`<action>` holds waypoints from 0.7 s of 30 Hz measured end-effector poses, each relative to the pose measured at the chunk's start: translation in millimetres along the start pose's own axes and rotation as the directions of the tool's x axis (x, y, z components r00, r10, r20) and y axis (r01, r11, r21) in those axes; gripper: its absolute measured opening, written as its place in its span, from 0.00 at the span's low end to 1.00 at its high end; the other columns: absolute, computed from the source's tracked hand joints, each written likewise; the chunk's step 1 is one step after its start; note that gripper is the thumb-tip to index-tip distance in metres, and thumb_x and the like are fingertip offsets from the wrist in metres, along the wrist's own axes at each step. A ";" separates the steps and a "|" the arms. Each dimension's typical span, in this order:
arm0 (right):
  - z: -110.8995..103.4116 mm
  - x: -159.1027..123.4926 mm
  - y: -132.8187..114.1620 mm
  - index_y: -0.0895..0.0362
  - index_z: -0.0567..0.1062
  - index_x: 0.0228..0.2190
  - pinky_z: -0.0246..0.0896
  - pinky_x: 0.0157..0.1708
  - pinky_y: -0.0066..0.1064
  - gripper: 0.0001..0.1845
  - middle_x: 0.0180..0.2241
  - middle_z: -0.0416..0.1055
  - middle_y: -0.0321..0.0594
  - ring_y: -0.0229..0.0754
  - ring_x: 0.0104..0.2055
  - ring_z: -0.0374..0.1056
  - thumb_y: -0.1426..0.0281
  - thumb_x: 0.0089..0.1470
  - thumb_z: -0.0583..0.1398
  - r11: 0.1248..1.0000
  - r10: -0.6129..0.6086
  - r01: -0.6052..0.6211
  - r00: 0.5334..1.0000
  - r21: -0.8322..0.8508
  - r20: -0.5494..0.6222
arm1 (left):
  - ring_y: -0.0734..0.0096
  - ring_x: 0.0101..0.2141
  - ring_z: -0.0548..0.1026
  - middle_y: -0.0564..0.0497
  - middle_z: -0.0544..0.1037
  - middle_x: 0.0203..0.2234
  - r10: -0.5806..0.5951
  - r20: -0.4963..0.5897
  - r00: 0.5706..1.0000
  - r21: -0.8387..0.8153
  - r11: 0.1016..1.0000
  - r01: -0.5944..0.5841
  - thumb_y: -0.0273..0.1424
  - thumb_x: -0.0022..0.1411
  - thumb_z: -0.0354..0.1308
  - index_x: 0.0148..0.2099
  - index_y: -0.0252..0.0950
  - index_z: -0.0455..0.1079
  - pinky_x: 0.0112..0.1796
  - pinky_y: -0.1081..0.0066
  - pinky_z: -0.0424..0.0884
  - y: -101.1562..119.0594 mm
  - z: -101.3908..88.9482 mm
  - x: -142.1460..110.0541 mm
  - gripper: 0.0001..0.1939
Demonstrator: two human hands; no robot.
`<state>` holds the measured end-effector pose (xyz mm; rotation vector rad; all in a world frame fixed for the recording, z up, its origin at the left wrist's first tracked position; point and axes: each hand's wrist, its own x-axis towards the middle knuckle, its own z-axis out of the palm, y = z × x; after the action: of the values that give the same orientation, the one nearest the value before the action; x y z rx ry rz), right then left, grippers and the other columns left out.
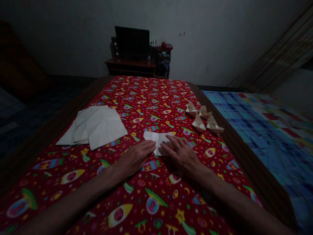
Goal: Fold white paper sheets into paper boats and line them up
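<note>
A small folded sheet of white paper (160, 138) lies on the red patterned cloth, with a crease running down it. My left hand (137, 155) rests on its left part, fingers stretched out and lying flat. Over the right part is my right hand (182, 151), its fingers spread and touching or just above the paper; which of the two I cannot tell. Some of the paper is hidden under both hands.
Left of my hands lies a stack of creased white paper sheets (106, 125). Several folded paper boats (199, 122) sit to the right. The red cloth (151, 182) covers a dark wooden table (256, 169). A monitor (132, 42) stands by the far wall.
</note>
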<state>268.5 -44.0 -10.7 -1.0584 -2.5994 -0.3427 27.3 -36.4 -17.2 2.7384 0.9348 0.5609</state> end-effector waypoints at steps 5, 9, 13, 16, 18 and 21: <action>-3.0 2.5 -3.7 0.57 0.72 0.42 0.56 0.43 0.42 0.12 0.51 0.66 0.49 0.46 0.49 0.60 0.72 0.60 0.52 0.978 -0.178 0.180 0.984 0.105 -0.032 | 0.65 0.60 0.57 0.45 0.64 0.58 0.005 0.015 1.000 -0.019 1.000 -0.005 0.17 0.61 0.45 0.61 0.36 0.58 0.57 0.58 0.62 -4.3 1.4 -9.5 0.26; -7.9 -1.7 -17.3 0.59 0.71 0.43 0.55 0.45 0.41 0.13 0.48 0.70 0.46 0.43 0.47 0.63 0.73 0.62 0.49 0.943 -0.230 0.223 0.973 0.245 0.000 | 0.65 0.61 0.54 0.47 0.62 0.59 0.015 0.038 0.999 -0.048 0.999 -0.014 0.17 0.61 0.45 0.62 0.37 0.56 0.58 0.57 0.59 -6.8 2.9 -12.3 0.28; -4.1 0.9 -18.4 0.57 0.74 0.40 0.58 0.43 0.36 0.13 0.42 0.73 0.44 0.41 0.44 0.65 0.71 0.61 0.51 0.879 -0.145 0.118 0.989 0.461 0.022 | 0.65 0.60 0.56 0.44 0.64 0.58 0.013 0.013 1.000 -0.066 0.998 -0.012 0.16 0.60 0.44 0.60 0.34 0.59 0.58 0.58 0.60 -4.2 1.6 -13.4 0.26; -2.1 4.2 -13.6 0.57 0.75 0.37 0.61 0.39 0.30 0.13 0.36 0.75 0.42 0.38 0.39 0.68 0.69 0.61 0.51 0.761 -0.012 -0.040 0.997 0.648 0.075 | 0.64 0.57 0.61 0.44 0.67 0.56 -0.039 0.003 0.999 -0.067 0.997 0.039 0.17 0.60 0.45 0.59 0.34 0.60 0.55 0.58 0.64 2.8 -1.5 -17.8 0.25; -2.2 6.0 -11.8 0.57 0.76 0.34 0.61 0.35 0.27 0.13 0.33 0.75 0.40 0.36 0.35 0.69 0.67 0.61 0.53 0.698 0.083 -0.161 0.986 0.698 0.145 | 0.64 0.56 0.62 0.45 0.67 0.55 -0.051 -0.003 0.999 -0.070 0.996 0.050 0.16 0.60 0.45 0.59 0.35 0.60 0.54 0.58 0.65 8.2 -2.8 -22.4 0.25; -1.6 9.0 -13.1 0.58 0.77 0.30 0.59 0.29 0.24 0.11 0.29 0.75 0.37 0.35 0.30 0.68 0.67 0.58 0.56 0.661 0.251 -0.325 0.945 0.677 0.208 | 0.64 0.56 0.60 0.45 0.65 0.56 -0.039 0.007 0.999 -0.064 0.997 0.040 0.14 0.58 0.45 0.60 0.34 0.58 0.55 0.58 0.64 14.0 -2.7 -28.5 0.28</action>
<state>253.5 -48.0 -7.2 -1.1561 -2.2259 0.7565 13.1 -64.8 -18.8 2.6570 0.9503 0.5663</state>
